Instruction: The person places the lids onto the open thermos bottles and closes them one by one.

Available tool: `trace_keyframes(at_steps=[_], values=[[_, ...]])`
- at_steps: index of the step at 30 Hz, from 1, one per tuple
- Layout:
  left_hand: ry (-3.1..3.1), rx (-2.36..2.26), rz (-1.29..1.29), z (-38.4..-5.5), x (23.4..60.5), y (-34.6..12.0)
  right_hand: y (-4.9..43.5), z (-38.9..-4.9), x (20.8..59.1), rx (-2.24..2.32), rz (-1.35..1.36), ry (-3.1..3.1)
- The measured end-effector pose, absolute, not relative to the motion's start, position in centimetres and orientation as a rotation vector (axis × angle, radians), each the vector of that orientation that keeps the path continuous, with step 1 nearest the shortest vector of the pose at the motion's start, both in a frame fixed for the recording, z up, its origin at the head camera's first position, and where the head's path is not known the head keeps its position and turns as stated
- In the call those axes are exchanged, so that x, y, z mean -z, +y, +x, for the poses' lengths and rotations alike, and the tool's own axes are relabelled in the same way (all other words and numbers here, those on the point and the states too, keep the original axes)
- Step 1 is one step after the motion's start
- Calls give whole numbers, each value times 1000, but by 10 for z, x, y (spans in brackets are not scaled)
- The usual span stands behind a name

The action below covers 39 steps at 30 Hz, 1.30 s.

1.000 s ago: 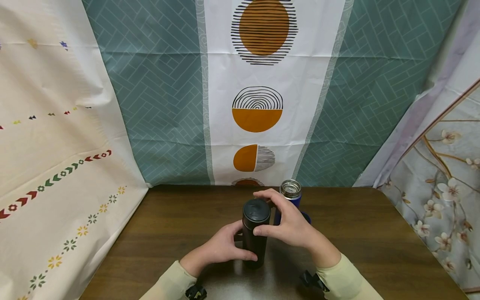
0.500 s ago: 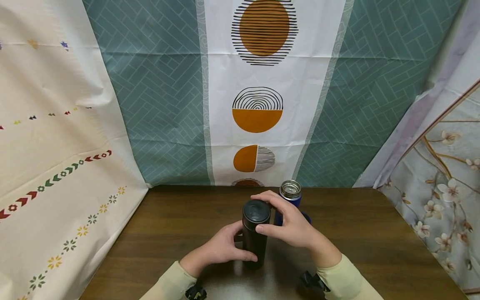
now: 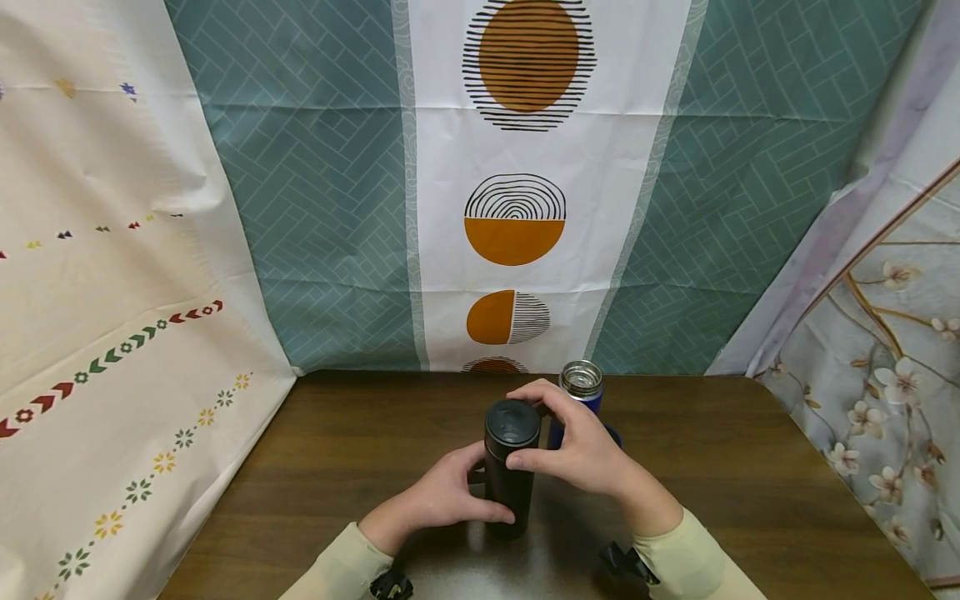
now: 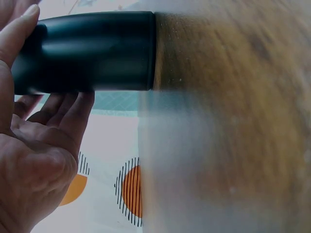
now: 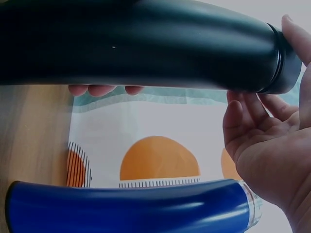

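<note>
A black thermos flask (image 3: 512, 492) stands upright on the brown table. My left hand (image 3: 442, 490) grips its body from the left, thumb on the near side and fingers round the far side. At the top, my right hand (image 3: 585, 446) holds the black lid (image 3: 513, 423) between thumb and fingers; the lid sits on the flask. Fingertips of the left hand show behind the flask in the right wrist view. Just behind my right hand stands a blue thermos flask (image 5: 131, 206), its steel mouth uncovered and part of its body hidden in the head view.
A round blue piece, perhaps a cap (image 3: 613, 434), lies at the right of the blue flask, mostly covered by my right hand. The wooden table (image 3: 360, 425) ends at a patterned cloth backdrop (image 3: 337, 250). More cloth hangs along the left and right sides.
The right thumb and fingers shift slightly round the lid, then come back to nearly their earlier place. My left hand and both flasks stay where they were.
</note>
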<state>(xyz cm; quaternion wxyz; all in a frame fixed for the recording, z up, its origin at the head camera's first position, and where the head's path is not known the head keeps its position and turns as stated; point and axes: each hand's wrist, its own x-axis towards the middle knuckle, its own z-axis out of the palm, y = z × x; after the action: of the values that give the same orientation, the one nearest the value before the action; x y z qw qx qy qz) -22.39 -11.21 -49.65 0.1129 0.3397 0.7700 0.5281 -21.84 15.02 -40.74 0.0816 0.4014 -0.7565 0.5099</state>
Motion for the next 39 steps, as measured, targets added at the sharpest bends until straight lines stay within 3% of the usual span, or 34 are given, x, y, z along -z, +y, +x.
trace_keyframes(at_steps=[24,39], values=[[2272,-1534,982,-224,496,-112,154,-219,410,-1543,1318,-2268],[2253,-1558,1000,-224,497,-112,151,-221,411,-1574,1217,-2275]])
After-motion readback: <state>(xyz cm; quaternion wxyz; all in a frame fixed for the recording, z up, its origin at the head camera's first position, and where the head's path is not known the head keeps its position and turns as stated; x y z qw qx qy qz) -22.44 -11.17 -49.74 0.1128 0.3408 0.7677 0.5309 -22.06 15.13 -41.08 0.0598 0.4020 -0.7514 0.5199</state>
